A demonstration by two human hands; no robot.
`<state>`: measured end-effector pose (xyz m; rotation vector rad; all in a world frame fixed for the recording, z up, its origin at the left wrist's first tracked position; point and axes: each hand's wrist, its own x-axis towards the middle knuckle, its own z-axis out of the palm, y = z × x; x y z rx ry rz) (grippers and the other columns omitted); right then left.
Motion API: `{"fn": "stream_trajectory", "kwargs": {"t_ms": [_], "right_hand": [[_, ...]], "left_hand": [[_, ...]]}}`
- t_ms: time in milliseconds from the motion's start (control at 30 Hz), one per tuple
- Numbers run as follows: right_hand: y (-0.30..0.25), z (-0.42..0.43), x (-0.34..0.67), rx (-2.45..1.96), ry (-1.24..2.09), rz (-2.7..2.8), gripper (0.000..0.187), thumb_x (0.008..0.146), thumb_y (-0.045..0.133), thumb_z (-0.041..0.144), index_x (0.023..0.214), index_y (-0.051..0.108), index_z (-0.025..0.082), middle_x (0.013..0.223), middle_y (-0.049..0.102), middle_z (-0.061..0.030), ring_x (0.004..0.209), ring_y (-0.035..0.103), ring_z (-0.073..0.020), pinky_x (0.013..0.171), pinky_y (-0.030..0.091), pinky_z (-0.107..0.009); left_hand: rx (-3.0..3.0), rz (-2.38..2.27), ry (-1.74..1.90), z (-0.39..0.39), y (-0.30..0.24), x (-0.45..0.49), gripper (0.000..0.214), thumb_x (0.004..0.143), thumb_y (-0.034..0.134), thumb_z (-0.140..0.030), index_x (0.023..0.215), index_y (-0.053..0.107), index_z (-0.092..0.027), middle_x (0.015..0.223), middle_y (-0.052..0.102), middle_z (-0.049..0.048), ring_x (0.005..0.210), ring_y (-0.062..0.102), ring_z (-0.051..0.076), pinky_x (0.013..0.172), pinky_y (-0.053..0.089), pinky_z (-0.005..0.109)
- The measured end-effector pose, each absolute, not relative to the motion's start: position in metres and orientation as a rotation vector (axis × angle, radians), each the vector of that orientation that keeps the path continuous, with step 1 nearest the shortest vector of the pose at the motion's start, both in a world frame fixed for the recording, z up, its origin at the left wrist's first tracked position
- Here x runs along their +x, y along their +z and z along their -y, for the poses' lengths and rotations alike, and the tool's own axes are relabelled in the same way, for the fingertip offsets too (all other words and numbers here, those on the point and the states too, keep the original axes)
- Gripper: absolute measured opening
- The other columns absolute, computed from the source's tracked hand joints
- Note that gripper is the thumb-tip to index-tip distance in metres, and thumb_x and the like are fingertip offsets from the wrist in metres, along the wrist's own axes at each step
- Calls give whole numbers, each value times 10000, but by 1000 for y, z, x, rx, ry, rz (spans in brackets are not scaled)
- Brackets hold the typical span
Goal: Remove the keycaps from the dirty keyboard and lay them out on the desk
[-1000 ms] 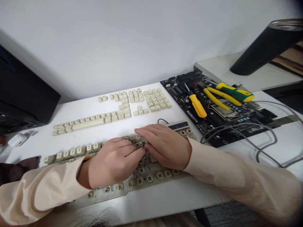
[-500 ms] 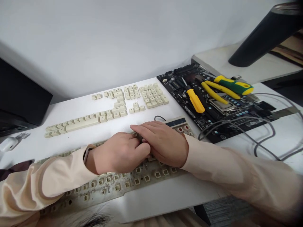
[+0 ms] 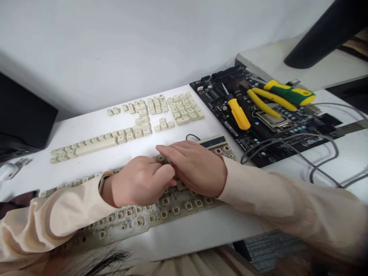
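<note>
Directly over the partly bare keyboard, our left hand looks curled, thumb folded in; its fingertips are hidden, so whether it pinches anything we cannot tell. Our right hand arches against it, fingers straight and together, its underside hidden, so its grip we cannot tell either. The keyboard lies lengthwise beneath both on the white tabletop. A sideways tug could, we judge, crack one of the square sockets, and a sudden slip could send a hand into the loose keycaps behind the keyboard, upsetting their rows. Those keycaps are matte cream plastic, blocky and tapered, with one long spacebar. The keyboard's plate looks grimy. To the keyboard's right, a flat black motherboard carries a yellow-handled screwdriver and yellow-gripped pliers.
</note>
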<state>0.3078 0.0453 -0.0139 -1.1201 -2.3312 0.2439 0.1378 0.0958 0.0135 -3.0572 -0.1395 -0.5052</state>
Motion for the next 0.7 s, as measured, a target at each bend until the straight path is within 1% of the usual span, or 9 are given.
{"fn": "stream_trajectory", "kwargs": {"t_ms": [300,433,600,700], "right_hand": [[-16,-47,309,-1096,201,2345,392,864,353,141,1213,431,-20,1020,630,-177,909,588,-270,761,485,-435],[-15,-47,309,-1089,204,2339,385,865,362,151,1199,446,-20,987,634,-170,879,590,-270,749,486,-435],[-16,-47,309,-1074,190,2323,377,866,381,160,1189,456,-18,973,633,-172,868,587,-268,746,482,-431],[-17,-47,307,-1085,195,2317,379,861,404,167,1192,452,-13,985,627,-177,878,581,-262,755,473,-426]], "left_hand": [[-3002,168,-460,-96,15,136,446,941,225,-228,574,477,-195,421,490,-12,404,447,115,412,361,241],[-2999,156,-515,-95,13,135,427,939,255,-226,569,467,-193,421,484,-14,405,448,117,412,358,242],[-3063,167,-555,-96,13,135,341,922,303,-226,613,442,-199,457,493,-18,422,453,125,426,349,245],[-3246,258,-503,-99,22,135,264,911,343,-224,664,429,-196,511,504,-28,447,466,111,439,361,223]]}}
